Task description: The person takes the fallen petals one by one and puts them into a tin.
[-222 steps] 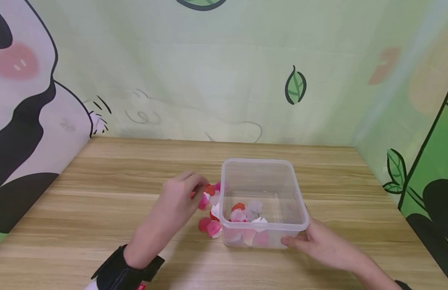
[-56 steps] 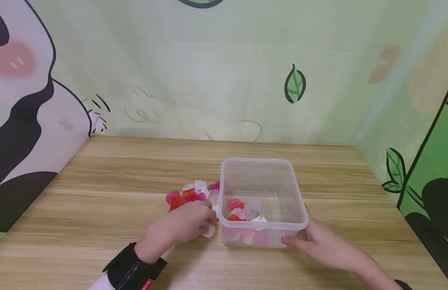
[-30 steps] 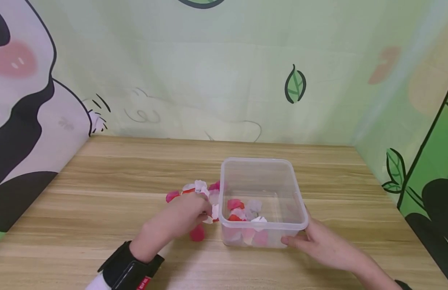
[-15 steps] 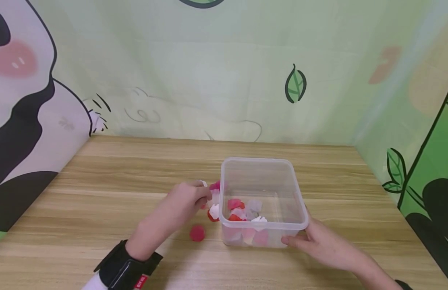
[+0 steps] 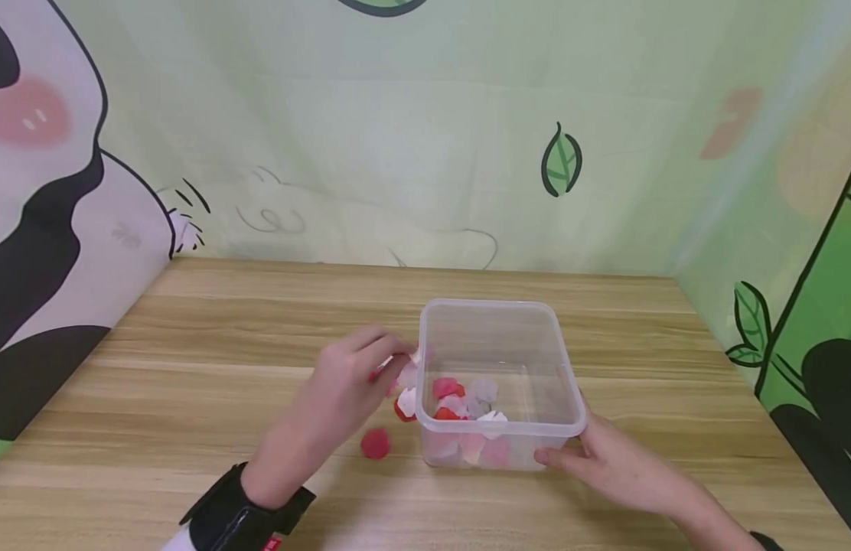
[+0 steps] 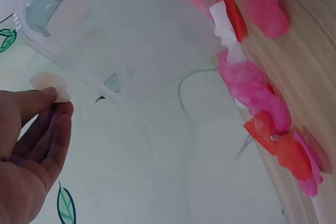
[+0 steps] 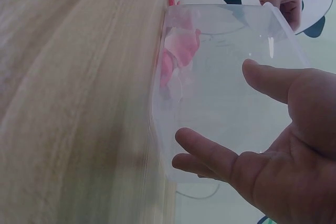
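My left hand [image 5: 343, 386] is raised at the left rim of a clear plastic box [image 5: 490, 337]. Between thumb and fingertips it pinches a pale, whitish artificial petal [image 6: 48, 83], plainest in the left wrist view. Beneath and beside that hand lie loose pink, red and white petals [image 6: 257, 93], partly hidden by it in the head view. More petals [image 5: 448, 388] sit inside the box, toward its near left corner. My right hand [image 5: 614, 463] rests against the box's near right corner, thumb on the front wall; its fingers stretch out along the side in the right wrist view.
One round red petal [image 5: 375, 443] lies apart on the wooden table [image 5: 226, 428], left of the box. Behind the table hangs a pale green printed backdrop [image 5: 398, 153] with a panda and leaves. A black band [image 5: 242, 513] circles the left wrist.
Over the last second my left hand lifts from the petals toward the box rim with a petal. The red petal now lies apart in front. Red and pink petals joined those in the box earlier.
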A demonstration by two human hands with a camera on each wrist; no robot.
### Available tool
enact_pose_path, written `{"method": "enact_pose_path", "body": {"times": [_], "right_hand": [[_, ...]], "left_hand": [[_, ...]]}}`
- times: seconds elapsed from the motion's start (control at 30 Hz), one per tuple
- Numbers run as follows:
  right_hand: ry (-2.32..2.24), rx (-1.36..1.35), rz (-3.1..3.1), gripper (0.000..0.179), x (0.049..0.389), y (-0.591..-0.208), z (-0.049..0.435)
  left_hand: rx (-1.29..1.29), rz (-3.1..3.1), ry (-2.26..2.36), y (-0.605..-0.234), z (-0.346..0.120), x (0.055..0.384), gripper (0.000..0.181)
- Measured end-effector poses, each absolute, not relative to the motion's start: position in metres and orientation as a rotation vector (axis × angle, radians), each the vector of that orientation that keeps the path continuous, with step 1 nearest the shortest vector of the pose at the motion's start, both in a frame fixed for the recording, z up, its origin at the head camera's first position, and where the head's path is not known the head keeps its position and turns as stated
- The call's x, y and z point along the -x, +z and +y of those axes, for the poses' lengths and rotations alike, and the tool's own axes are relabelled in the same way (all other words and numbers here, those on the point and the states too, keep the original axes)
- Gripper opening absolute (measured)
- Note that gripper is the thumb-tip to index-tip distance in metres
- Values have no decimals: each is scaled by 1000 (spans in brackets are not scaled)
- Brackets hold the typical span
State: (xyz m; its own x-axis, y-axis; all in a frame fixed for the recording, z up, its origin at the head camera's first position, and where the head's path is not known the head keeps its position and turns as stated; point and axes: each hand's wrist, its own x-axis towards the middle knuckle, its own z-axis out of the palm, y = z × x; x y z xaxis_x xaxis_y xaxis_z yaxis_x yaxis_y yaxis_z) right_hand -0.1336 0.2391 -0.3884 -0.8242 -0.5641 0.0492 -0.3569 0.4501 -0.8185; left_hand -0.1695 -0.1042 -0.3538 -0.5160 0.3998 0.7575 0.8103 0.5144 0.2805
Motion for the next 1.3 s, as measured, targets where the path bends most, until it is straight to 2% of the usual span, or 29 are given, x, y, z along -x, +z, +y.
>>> {"method": "enact_pose_path", "body": {"times": [0.3, 0.57, 0.97, 1.17, 1.3], "right_hand": [[-1300, 777, 2475, 78, 134, -388, 239], [-1304, 766, 2468, 77, 134, -388, 239], [-1279, 760, 2501, 78, 133, -388, 238], [-1271, 753, 2511, 79, 133, -388, 238], [-1274, 759, 2515, 79, 133, -388, 239]], "left_hand": [[1119, -1994, -817, -353, -91, 164, 30], [1129, -2030, -788, -353, -90, 164, 31], [677, -2646, -617, -359, -99, 161, 11], [517, -3153, -580, -362, -102, 161, 23], [511, -3290, -618, -368, -103, 162, 27]]}}
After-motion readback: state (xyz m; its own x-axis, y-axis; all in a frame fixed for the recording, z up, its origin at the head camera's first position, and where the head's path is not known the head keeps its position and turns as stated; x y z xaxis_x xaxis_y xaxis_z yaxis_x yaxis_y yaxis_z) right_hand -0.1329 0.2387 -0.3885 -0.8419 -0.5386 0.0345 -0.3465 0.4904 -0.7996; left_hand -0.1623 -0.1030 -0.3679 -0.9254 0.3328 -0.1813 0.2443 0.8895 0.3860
